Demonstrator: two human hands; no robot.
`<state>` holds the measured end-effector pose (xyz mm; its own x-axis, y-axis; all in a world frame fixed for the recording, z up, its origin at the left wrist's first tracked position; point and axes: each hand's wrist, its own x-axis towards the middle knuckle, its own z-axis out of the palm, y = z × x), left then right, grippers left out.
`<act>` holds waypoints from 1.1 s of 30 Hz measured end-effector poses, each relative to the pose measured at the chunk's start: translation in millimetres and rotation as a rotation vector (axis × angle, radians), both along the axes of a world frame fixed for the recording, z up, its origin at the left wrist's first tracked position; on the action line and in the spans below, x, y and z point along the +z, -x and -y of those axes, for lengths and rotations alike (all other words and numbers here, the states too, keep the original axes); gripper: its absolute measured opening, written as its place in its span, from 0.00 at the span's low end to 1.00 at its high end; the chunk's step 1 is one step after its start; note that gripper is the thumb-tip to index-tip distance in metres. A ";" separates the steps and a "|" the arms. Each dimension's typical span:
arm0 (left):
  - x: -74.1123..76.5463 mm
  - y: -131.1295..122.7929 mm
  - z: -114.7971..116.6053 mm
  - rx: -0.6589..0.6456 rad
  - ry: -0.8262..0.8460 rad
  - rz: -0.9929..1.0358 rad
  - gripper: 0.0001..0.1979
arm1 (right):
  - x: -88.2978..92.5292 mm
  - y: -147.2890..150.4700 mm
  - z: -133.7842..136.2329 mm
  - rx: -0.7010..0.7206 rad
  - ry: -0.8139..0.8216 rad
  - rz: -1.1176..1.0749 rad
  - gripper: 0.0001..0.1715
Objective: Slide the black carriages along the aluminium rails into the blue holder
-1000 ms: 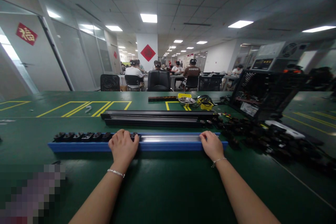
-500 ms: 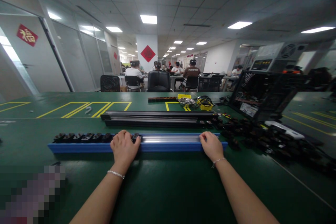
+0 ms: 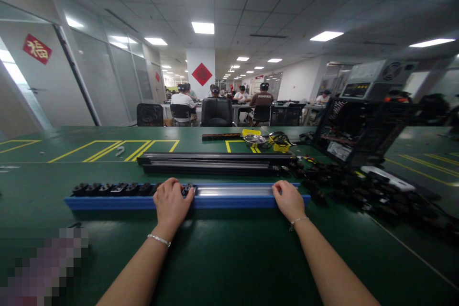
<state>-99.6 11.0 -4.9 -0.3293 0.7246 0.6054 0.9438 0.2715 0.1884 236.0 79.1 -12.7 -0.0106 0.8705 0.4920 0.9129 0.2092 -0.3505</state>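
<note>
A long blue channel (image 3: 233, 202) lies across the green table in front of me, with a bare silvery strip (image 3: 234, 191) along its right half. Several small black modules (image 3: 107, 188), possibly socket inserts, sit in a row in its left half. My left hand (image 3: 172, 203) is closed over the channel near its middle, thumb and fingers around a black module (image 3: 189, 188) at the right end of the row; the hand covers part of the row. Toward the channel's right end, my right hand (image 3: 288, 198) is closed on its edge, fingertips partly hidden.
Long black profiles (image 3: 211, 168) lie behind the channel. A heap of black parts (image 3: 358, 191) spreads to the right, below an open computer case (image 3: 362, 129). Farther back stand a metal bowl (image 3: 254, 139) and a yellow container (image 3: 281, 143). Several people sit at distant tables.
My left hand has shifted slightly to the right along the channel, and the black module at its fingers has moved right with it. My right hand stays in place.
</note>
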 end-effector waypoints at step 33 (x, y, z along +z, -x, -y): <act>-3.3 -4.7 2.7 -0.136 -0.016 -0.055 0.16 | 1.7 1.0 0.0 -0.012 0.021 -0.003 0.09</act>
<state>-94.9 8.4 -8.3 -0.1948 0.7504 0.6316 0.9807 0.1375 0.1391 235.0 79.1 -11.0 0.0019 0.8807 0.4736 0.9142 0.1905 -0.3578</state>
